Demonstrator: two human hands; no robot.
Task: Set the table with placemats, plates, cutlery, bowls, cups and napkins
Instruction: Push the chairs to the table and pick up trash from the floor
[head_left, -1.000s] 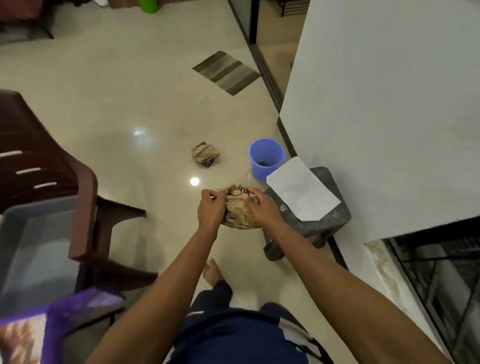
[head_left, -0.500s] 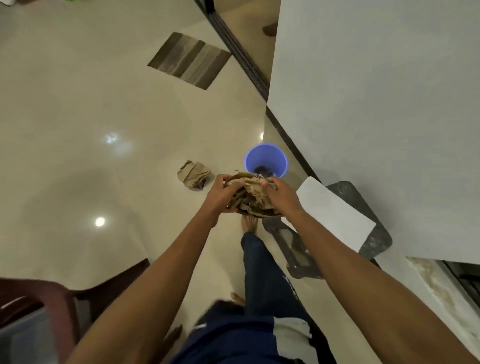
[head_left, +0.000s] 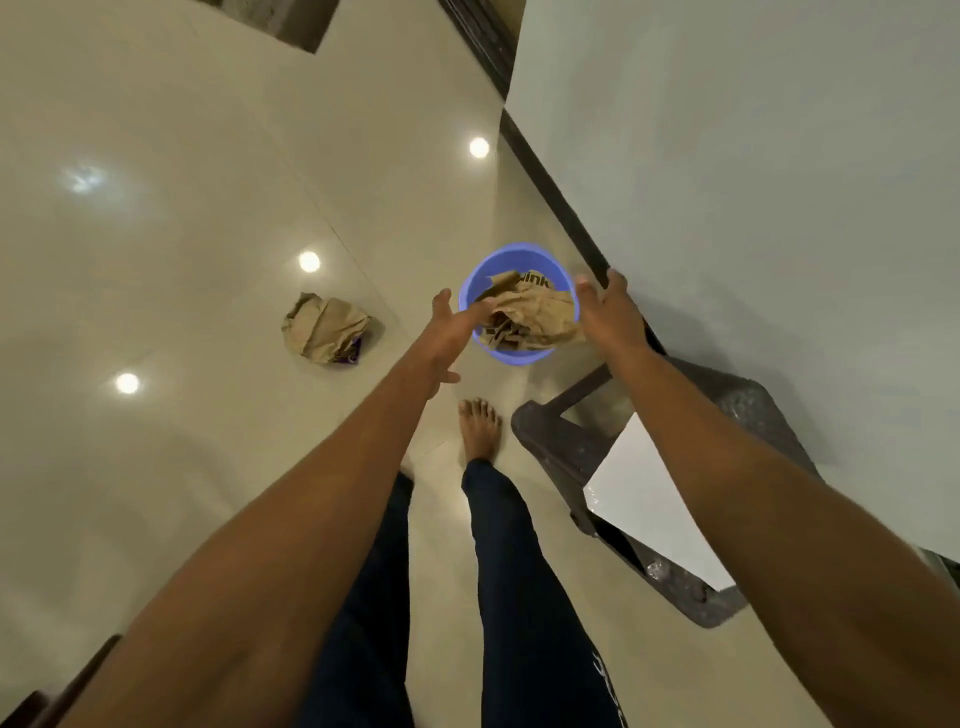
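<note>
Both hands' fingers spread, empty, above crumpled brown paper in round plastic bucket.

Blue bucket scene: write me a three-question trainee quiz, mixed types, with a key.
1. True or false: both hands grip the crumpled brown paper.
2. Where does the second paper wad lie? A) on the floor, left of the blue bucket B) on the stool C) in the bucket
3. Fill in: a white sheet lies on the dark ____.

Key: 1 false: left hand and right hand are open beside it. 2 A. 3 stool.
</note>
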